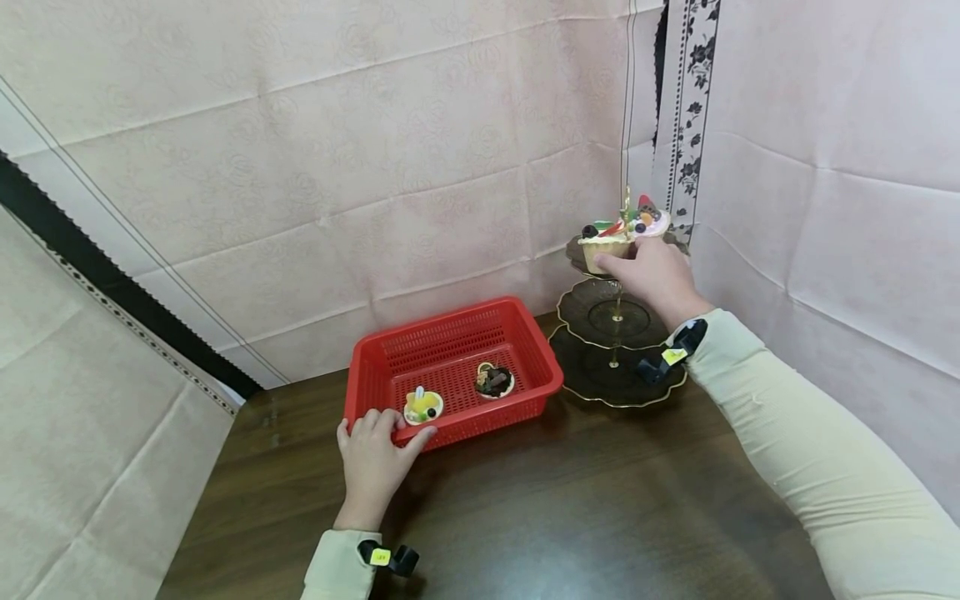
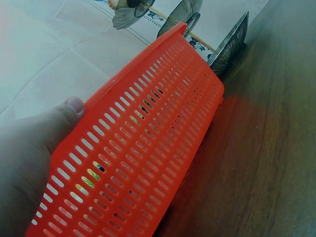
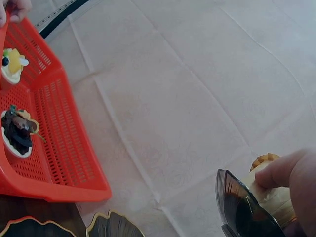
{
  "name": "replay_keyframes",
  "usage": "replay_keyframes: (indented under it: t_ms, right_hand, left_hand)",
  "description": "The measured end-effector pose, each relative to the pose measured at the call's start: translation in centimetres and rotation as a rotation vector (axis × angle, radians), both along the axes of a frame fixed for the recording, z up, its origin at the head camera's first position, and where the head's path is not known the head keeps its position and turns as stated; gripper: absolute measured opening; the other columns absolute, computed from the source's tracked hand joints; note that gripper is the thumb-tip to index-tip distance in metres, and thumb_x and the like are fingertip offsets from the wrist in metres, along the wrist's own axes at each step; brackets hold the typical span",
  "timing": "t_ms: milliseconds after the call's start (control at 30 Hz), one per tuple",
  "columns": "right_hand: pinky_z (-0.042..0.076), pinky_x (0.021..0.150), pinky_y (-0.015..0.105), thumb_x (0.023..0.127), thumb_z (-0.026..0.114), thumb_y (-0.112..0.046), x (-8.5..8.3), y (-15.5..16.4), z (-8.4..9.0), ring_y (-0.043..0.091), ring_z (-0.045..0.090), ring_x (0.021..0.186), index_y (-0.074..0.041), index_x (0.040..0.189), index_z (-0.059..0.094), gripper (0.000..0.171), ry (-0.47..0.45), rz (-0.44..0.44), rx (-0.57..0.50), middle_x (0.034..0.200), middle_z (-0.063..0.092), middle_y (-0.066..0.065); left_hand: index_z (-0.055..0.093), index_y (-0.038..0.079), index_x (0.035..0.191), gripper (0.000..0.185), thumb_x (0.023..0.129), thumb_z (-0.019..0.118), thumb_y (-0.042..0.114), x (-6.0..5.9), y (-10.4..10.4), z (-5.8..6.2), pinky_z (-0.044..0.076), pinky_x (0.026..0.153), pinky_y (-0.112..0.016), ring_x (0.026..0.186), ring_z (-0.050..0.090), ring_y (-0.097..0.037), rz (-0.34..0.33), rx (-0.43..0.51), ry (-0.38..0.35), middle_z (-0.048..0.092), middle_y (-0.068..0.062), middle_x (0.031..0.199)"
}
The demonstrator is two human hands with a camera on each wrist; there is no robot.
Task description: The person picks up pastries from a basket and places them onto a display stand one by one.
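Pale cloth hangs behind the brown desk. With my left hand I grip the red basket over its rim at seven o'clock, probably to steady it. Inside sit a yellow-topped cupcake at seven and a dark cupcake at four. Toward three o'clock is the tiered stand; on its top plate my right hand narrowly pinches a white-topped cupcake, thumb low, likely sparing the topping, beside another cupcake. Its other fingers are mostly hidden.
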State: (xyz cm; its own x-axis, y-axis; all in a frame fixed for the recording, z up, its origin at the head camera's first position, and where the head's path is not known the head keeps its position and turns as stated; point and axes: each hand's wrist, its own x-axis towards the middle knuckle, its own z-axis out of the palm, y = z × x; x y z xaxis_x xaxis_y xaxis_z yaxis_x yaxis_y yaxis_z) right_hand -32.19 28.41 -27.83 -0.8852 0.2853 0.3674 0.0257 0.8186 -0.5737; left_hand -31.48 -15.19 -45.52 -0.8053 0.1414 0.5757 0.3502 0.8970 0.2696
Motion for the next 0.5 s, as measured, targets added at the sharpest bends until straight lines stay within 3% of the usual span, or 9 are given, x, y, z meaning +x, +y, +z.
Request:
replay_keyframes:
  t_ms: [500]
  right_hand:
    - [0.035,0.094,0.058,0.090,0.060,-0.064,-0.24,0.06,-0.61,0.044,0.059,0.100,-0.005,0.091,0.062,0.060,0.025,-0.005,0.027,0.092,0.069,0.018]
  left_hand:
    - [0.059,0.015,0.084,0.051,0.077,0.080,0.061,0.03,-0.02,-0.03,0.021,0.110,-0.072,0.085,0.057,-0.029,-0.005,0.006,0.009,0.058,-0.004,0.082]
